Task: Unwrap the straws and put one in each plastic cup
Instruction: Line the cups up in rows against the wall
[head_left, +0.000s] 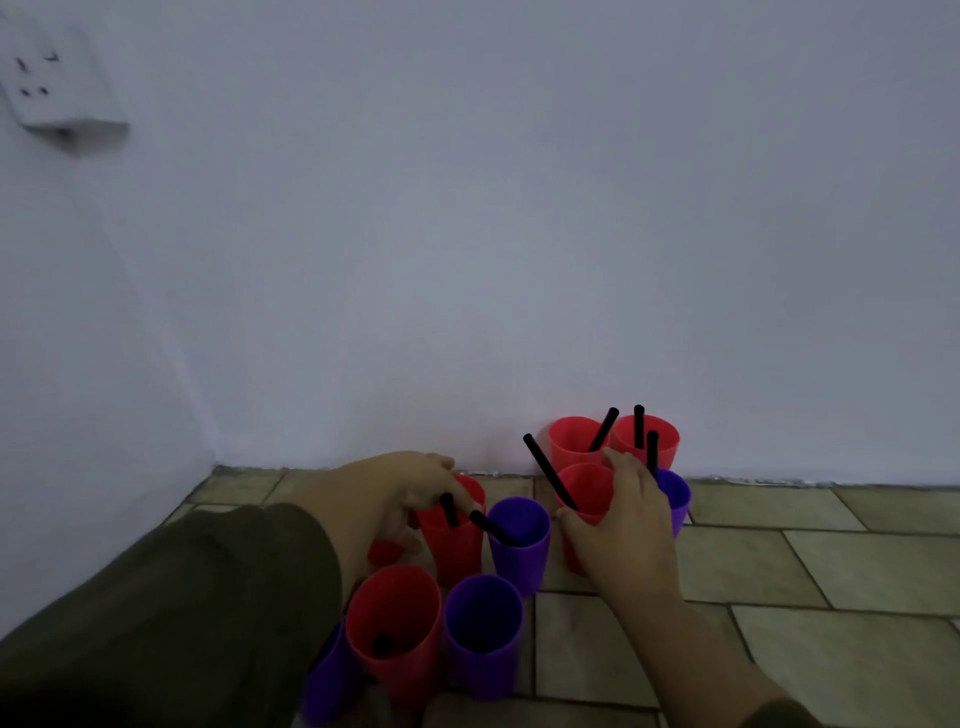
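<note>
Socket: top left, there's a white socket (57, 78) on the pale wall (519, 208), and it's blurred.
Sleeve: your olive sleeve (171, 613) fills the lower left corner.
Corner purple cup: the corner purple cup (332, 680) sits low down, half hidden behind the near red cup (395, 623). You can't tell whether it has a straw.
Near red cup: it's the closest to you, with a dark straw end (383, 644) showing deep inside.
Left hand: your left hand (410, 488) reaches over the left red cup (452, 551), fingers curled on its rim, gripping it. A short straw (449, 510) stands inside, right by your fingertips.
Near purple cup: the near purple cup (483, 634) sits just right of the near red cup, its inside too dark to read.
Middle purple cup: the middle purple cup (519, 545) is just beside the left red cup. Its leaning straw (493, 527) tips left over the rim.
Right hand: your right hand (623, 530) wraps the right red cup (589, 488), thumb at the near rim, fingers round the far side. A long straw (550, 473) slants up and left out of it.
Back cups: against the wall stand the back-left red cup (569, 447) with a slanted straw (603, 428) and the back-right red cup (665, 447) with an upright straw (639, 426).
Far purple cup: the far purple cup (675, 499) peeks out behind your right fingers, and a rear straw (652, 452) rises from it.
Floor: the tiled floor (831, 571) lies under everything.
</note>
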